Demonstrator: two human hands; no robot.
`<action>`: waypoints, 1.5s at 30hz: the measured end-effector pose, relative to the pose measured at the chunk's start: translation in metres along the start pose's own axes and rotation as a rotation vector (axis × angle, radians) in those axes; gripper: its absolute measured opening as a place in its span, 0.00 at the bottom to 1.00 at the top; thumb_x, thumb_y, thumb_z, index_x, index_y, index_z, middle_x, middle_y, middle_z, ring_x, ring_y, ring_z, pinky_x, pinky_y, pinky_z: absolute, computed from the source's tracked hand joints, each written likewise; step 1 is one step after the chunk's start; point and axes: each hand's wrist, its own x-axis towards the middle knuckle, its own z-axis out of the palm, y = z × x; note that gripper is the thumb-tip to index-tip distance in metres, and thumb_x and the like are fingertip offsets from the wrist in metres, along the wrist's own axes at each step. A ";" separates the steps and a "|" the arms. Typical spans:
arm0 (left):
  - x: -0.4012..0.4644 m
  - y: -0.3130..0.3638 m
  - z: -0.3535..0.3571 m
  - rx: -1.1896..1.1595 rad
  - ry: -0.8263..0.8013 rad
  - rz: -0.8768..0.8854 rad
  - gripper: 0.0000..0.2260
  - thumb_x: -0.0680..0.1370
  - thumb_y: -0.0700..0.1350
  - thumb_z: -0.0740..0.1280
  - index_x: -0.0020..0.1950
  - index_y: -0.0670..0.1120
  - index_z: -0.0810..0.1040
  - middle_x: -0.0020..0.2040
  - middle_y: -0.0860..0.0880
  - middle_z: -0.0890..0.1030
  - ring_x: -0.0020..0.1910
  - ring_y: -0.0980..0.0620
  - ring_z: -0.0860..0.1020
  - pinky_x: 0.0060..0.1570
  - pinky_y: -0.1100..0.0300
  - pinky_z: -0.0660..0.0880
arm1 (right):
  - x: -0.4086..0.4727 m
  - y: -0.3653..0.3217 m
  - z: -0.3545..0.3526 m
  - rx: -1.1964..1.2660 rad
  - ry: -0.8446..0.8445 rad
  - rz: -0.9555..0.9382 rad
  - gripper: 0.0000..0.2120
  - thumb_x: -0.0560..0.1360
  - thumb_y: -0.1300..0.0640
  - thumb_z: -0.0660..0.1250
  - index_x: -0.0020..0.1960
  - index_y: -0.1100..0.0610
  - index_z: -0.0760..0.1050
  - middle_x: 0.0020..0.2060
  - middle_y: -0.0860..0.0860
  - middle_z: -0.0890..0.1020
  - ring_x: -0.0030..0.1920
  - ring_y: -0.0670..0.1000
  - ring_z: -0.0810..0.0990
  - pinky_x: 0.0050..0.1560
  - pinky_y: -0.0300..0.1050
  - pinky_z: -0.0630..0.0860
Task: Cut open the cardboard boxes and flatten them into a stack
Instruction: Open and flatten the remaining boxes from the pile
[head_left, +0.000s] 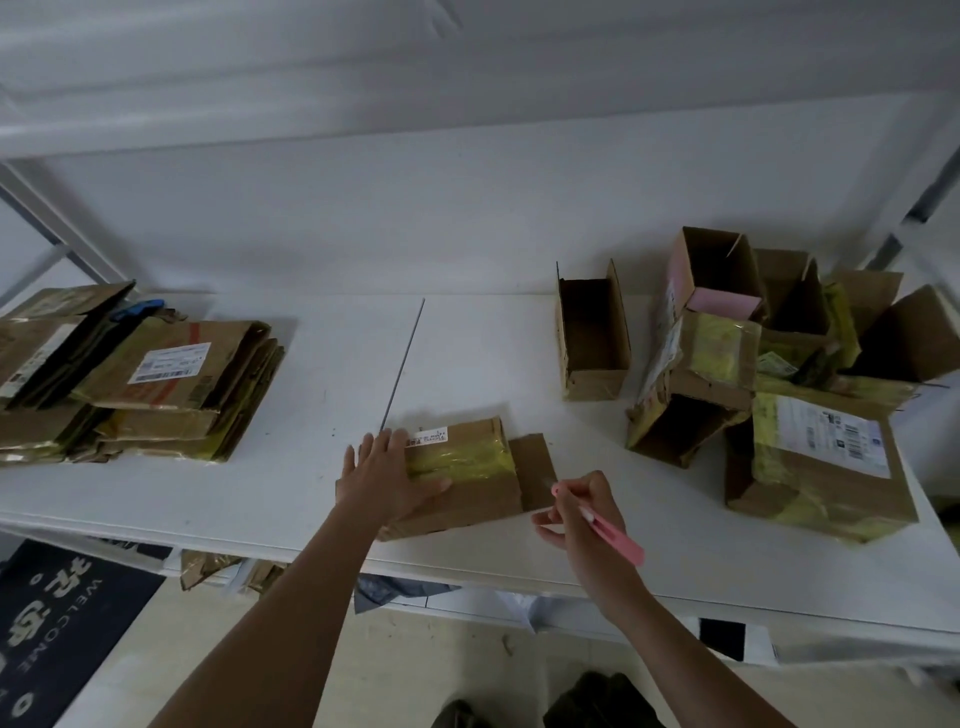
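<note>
Head view: right hand (584, 512) curls around a pink cutter (608, 527) beside the flap of a taped cardboard box (467, 478) near the table's (311, 488) front edge; left hand (387, 478) presses flat, fingers spread, on it. Farther left lies the flattened stack (150, 384); far right, uncut boxes (769, 364).

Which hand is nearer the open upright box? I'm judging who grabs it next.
Right. The right hand, holding the pink cutter, is below the open upright box; the left hand lies farther left.

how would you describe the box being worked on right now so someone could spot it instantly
On the white table, look at the near edge in the middle, between the flattened stack and the box pile. The box lies flat under the left hand; it alone is being touched.
</note>
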 end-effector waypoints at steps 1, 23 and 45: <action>-0.001 0.000 0.001 0.013 0.010 -0.004 0.40 0.71 0.73 0.62 0.74 0.49 0.61 0.74 0.47 0.66 0.75 0.45 0.61 0.76 0.43 0.51 | -0.001 -0.001 0.004 0.005 -0.008 -0.003 0.06 0.81 0.60 0.61 0.50 0.63 0.68 0.42 0.59 0.79 0.43 0.55 0.85 0.46 0.49 0.83; -0.047 0.027 0.013 -0.733 -0.075 -0.360 0.36 0.79 0.44 0.65 0.79 0.43 0.45 0.47 0.44 0.78 0.25 0.48 0.82 0.23 0.60 0.75 | 0.018 -0.001 0.060 -0.162 0.158 -0.171 0.05 0.82 0.61 0.60 0.47 0.58 0.68 0.36 0.60 0.76 0.35 0.60 0.78 0.31 0.56 0.77; -0.015 -0.011 0.055 -0.093 -0.047 0.117 0.36 0.79 0.68 0.53 0.79 0.60 0.38 0.79 0.51 0.33 0.78 0.44 0.34 0.74 0.45 0.35 | 0.045 0.009 0.050 -0.182 -0.008 -0.156 0.05 0.81 0.61 0.62 0.47 0.59 0.69 0.37 0.59 0.78 0.37 0.52 0.79 0.36 0.36 0.77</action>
